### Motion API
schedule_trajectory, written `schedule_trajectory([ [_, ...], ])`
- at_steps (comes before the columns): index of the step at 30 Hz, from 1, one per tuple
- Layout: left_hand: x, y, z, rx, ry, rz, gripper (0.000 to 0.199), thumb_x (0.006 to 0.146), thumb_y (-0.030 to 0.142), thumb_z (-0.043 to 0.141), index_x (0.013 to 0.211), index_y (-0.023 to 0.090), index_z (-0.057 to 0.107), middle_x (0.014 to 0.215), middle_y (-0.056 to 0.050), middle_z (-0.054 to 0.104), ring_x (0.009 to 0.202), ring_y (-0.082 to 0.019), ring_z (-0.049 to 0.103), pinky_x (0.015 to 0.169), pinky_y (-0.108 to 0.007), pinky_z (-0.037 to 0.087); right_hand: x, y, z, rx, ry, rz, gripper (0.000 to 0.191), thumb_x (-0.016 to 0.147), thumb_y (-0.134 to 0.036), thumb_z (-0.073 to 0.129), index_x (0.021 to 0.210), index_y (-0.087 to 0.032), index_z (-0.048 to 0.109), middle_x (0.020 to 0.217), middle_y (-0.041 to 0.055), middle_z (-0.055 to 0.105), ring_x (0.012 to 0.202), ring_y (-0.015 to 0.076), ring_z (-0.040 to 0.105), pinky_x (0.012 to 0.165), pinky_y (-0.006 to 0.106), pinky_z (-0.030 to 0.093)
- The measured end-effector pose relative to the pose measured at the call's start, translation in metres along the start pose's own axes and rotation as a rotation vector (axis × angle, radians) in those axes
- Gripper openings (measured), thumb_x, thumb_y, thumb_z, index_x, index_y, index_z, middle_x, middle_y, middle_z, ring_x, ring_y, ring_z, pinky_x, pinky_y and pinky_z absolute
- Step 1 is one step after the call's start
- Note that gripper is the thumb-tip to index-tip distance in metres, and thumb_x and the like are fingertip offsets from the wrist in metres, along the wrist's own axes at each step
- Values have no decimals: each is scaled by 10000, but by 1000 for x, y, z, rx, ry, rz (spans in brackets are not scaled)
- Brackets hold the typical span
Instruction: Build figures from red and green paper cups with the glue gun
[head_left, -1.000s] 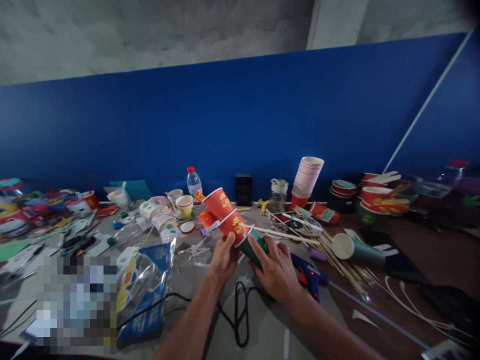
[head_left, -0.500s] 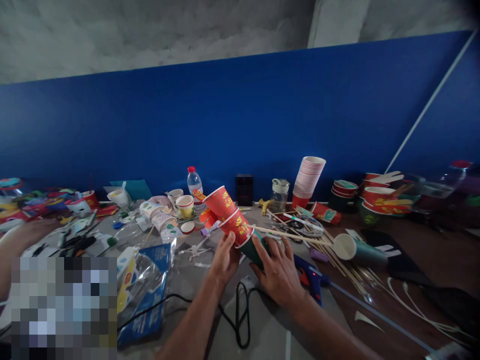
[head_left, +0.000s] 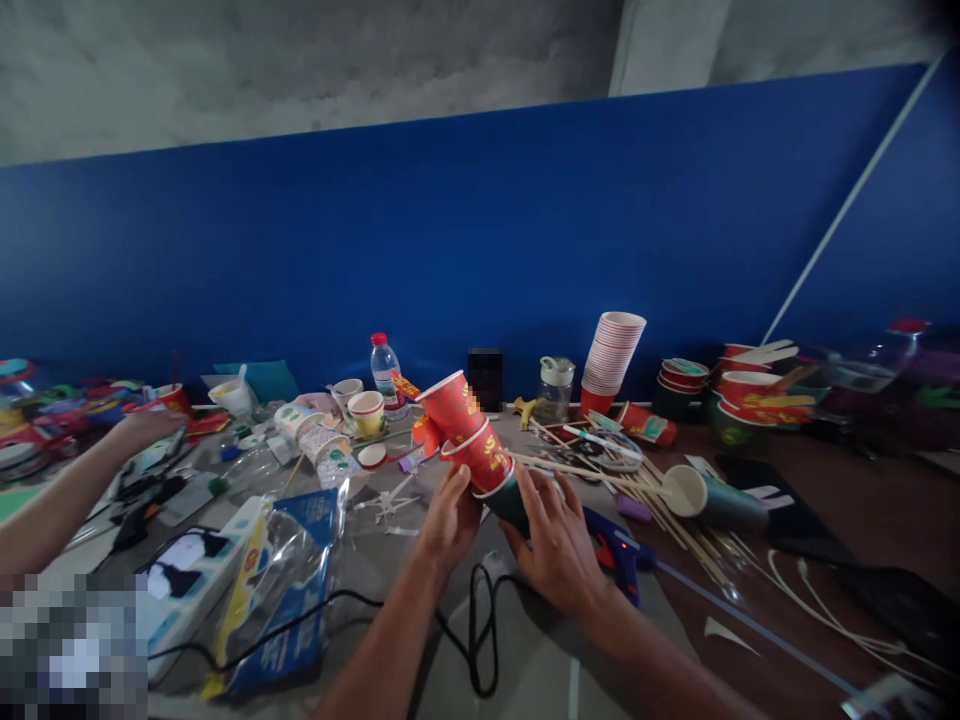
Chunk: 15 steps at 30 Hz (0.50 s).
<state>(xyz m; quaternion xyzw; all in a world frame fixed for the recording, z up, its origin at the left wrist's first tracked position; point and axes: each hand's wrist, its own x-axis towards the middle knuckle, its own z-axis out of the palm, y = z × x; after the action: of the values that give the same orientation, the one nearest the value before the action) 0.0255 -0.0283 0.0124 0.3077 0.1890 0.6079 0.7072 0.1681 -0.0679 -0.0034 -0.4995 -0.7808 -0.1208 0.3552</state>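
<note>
So from what I can see the stacking part looks done: two bright red paper cups with yellow lettering (head_left: 487, 460) sit end on end, and the lower one meets a dark-green paper cup (head_left: 512, 505), making one column. No clue if those joints are glued or just pushed together tbh. Whatever's left, I'd guess it's about firming that lower joint, since both hands are parked right there

Grip-wise, the left hand (head_left: 452, 522) is closed round the spot where red meets green, thumb up front, and the right hand (head_left: 556, 538) has its fingers wrapped over the green cup. The blue glue gun with a small red light (head_left: 624, 556) lies just beside the right hand, not held

The column itself is held tilted above the grey tabletop (head_left: 536, 672), top leaning away to the left, white rims showing at each step. Lettering's crisp, no dents I can spot. There's also an orange-red flat piece (head_left: 426, 436) by its left side, can't tell if it's attached or just behind
</note>
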Motion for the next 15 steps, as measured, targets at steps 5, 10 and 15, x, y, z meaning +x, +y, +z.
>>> schedule_trajectory([
  [5, 1, 1, 4, 17, -20, -6, 317, 732, 332, 681, 998, 160, 666, 1100, -80, 690, 1113, -273, 575, 956, -391, 419, 0, 3, 0, 102, 68, 23, 677, 827, -201, 557, 1428, -117, 259, 1225, 175, 552, 1150, 302, 485, 991, 516, 392],
  [10, 1, 4, 9, 23, -75, 72, 298, 740, 309, 673, 1008, 180, 674, 1112, -72, 688, 1124, -274, 571, 984, -400, 406, -1, 5, 0, 148, 63, 34, 660, 807, -188, 554, 1411, -145, 291, 1206, 163, 554, 1124, 307, 503, 965, 530, 414],
  [15, -4, 9, 13, 45, -102, 56, 448, 702, 304, 740, 1131, 234, 631, 1136, -68, 682, 1133, -277, 578, 963, -402, 421, -2, 5, 1, 188, 85, 26, 662, 811, -198, 536, 1418, -156, 274, 1263, 171, 531, 1184, 318, 486, 986, 553, 409],
])
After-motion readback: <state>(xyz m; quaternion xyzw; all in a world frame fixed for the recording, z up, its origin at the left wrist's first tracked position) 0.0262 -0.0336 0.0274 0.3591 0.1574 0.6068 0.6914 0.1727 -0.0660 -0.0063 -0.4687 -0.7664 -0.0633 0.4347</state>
